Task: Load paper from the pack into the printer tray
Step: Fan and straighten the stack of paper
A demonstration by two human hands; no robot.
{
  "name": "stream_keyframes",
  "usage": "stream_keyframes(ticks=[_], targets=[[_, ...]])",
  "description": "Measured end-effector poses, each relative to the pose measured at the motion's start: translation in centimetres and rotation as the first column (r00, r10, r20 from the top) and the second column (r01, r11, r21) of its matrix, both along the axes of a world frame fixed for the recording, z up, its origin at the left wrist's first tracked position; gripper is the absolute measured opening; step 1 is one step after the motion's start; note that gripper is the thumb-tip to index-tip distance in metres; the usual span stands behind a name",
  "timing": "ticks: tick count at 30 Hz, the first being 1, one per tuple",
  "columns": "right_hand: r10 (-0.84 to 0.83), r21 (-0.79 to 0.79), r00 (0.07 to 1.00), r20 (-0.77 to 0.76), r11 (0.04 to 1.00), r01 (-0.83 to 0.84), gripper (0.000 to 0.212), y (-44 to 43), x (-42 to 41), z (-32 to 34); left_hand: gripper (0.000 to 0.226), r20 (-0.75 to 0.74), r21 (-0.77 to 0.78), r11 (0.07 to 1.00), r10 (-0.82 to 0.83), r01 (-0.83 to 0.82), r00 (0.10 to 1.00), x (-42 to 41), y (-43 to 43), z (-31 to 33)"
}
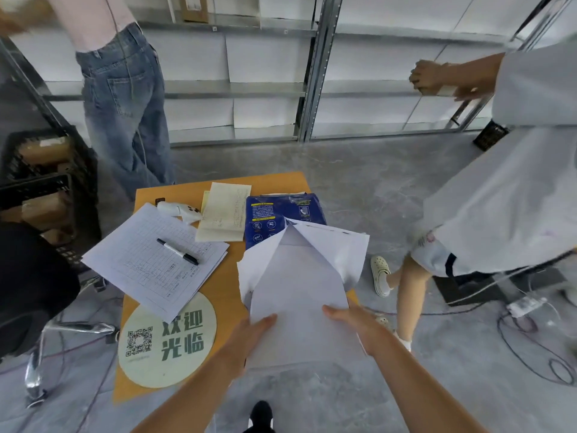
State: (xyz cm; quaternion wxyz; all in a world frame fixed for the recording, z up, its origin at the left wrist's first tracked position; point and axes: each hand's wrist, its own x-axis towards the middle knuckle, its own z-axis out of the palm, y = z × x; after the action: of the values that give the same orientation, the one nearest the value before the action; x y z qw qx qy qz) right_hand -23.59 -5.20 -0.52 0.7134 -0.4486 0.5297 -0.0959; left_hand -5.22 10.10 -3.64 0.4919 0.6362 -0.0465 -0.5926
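Between both hands [307, 331], gripped at its near corners, apparently several paper sheets [299, 295].

Bright, even, soft-shadowed light; wide-angle bending at the edges, motion blur upper left.

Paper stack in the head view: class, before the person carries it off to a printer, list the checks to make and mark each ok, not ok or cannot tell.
1. Both hands on the stack: left hand and right hand hold the near end of the paper stack. Ok.
2. Sheets squared up: the far ends fan apart and curl. Not ok.
3. Stack free of the blue paper pack: the far ends overlap it, contact unclear. Cannot tell.
4. Printer tray located: no printer in view. Cannot tell.
5. Path on the right: a bystander's leg stands close to the table. Not ok.
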Motion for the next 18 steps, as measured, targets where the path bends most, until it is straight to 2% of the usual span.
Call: stream_keyframes(ticks=[4,7,10,15,18], targets=[[-0.021,-0.011,0.999,0.026,1.000,0.021,0.033,2.4,-2.1,-0.1,0.045,0.034,-0.081,0.997,-0.015,0.018,0.999,-1.8,2.3,0.9],[0.016,-0.023,0.999,0.037,1.000,-0.015,0.049,4.8,-4.4,-0.2,0.038,-0.008,-0.085,0.996,-0.026,0.025,1.000,-4.0,4.7,0.8],[0.039,-0.044,0.996,0.075,0.998,-0.036,0.026,8.2,-7.4,0.3,0.046,-0.020,-0.119,0.992,-0.047,0.044,0.999,-6.5,7.5,1.0],[-0.033,-0.137,0.992,0.123,0.989,0.050,0.027,13.9,-12.9,1.5,0.067,0.140,-0.193,0.975,-0.087,0.113,0.986,-11.5,11.8,4.5],[-0.093,-0.164,0.986,0.141,0.980,0.116,0.025,17.1,-16.9,3.3,0.061,0.178,-0.254,0.952,-0.126,0.170,0.976,-14.6,13.5,6.9]])
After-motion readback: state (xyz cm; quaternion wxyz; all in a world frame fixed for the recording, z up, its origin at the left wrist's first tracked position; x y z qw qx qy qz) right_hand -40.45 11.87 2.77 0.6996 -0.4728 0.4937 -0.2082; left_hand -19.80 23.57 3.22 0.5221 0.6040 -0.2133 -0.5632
